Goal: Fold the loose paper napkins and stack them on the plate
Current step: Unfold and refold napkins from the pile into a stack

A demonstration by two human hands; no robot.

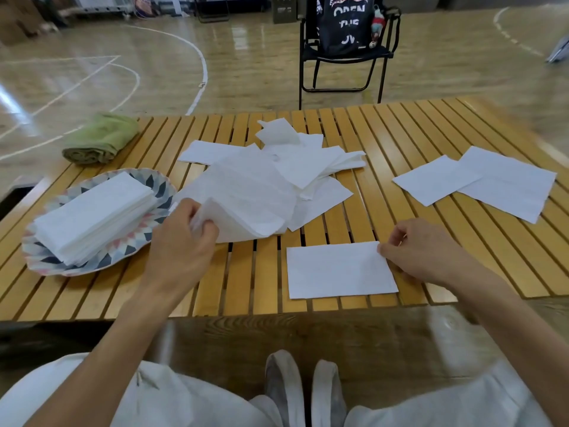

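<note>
Single head cam, looking fwd and down, close over slatted table (354, 217) (wide-angle), floor beyond

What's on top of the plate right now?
A stack of folded napkins lies across the plate, covering its middle; only the patterned rim shows. How many are in the stack, or anything beneath it, cannot be seen.

I count one plate (154, 192), carrying one stack of folded napkins (95, 214). One folded napkin (340, 269) lies in front of me, and two flat napkins (437, 180) (508, 186) sit off to my right. The loose pile (277, 177) in the middle overlaps too much to count. One green towel (101, 138). One chair (345, 53), with one bag (346, 23) on it. My two hands (181, 241) (415, 251).
</note>
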